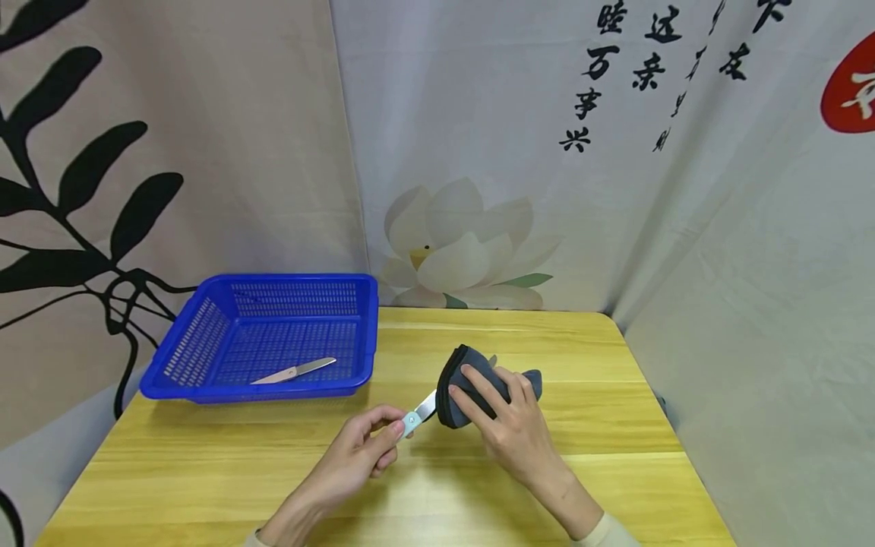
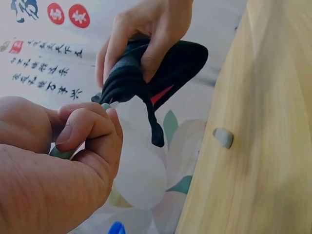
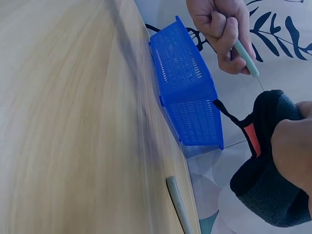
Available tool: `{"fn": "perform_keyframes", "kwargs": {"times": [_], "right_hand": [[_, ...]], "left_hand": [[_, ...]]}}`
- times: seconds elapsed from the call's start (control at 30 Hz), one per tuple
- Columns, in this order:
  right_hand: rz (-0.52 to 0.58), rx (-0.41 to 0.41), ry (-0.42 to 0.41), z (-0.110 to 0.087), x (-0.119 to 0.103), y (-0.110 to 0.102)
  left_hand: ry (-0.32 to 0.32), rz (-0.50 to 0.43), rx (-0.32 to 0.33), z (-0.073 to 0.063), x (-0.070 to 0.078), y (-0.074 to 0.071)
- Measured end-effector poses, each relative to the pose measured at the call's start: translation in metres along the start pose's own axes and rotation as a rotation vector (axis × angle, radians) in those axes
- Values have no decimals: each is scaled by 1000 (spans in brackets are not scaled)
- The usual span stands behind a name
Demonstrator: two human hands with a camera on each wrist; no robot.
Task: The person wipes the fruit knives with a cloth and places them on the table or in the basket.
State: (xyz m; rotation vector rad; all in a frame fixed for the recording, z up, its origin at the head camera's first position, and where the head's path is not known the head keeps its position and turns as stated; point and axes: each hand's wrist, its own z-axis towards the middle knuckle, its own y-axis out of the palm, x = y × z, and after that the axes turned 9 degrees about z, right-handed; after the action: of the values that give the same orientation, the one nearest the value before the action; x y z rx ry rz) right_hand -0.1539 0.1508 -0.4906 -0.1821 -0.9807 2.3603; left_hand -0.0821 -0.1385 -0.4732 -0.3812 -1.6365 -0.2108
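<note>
My left hand [image 1: 362, 444] pinches a small knife [image 1: 412, 421] by its pale mint handle. The blade points up and right, and its tip is hidden at a dark grey cloth piece [image 1: 454, 387] with black edging. That cloth is gripped from above by my right hand [image 1: 516, 425], fingers spread over it, off the table. A black strap [image 3: 226, 112] and a red patch [image 3: 252, 139] on the cloth show in the right wrist view. Whether the blade lies inside the cloth or against it, I cannot tell.
A blue plastic basket [image 1: 362, 365] stands at the back left of the wooden table [image 1: 567, 486], with another knife [image 1: 294, 372] lying in it. Behind the cloth, a slim grey-green object [image 3: 179, 204] lies on the table. Printed curtains [image 1: 465, 114] hang behind.
</note>
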Motion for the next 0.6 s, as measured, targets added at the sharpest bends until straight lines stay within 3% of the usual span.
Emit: {"fn": "perform_keyframes", "kwargs": {"times": [0.17,0.37,0.6], "right_hand": [[-25,27,12,-2,5,1],[-56,20,86,-5,10,-2],[-36,68,146,-4,10,-6]], "left_hand": [[-4,-5,-15,-1,-1,-1],[-7,2,-20,-3,-1,-2],[-45,-1,52,-3,1,-2]]}}
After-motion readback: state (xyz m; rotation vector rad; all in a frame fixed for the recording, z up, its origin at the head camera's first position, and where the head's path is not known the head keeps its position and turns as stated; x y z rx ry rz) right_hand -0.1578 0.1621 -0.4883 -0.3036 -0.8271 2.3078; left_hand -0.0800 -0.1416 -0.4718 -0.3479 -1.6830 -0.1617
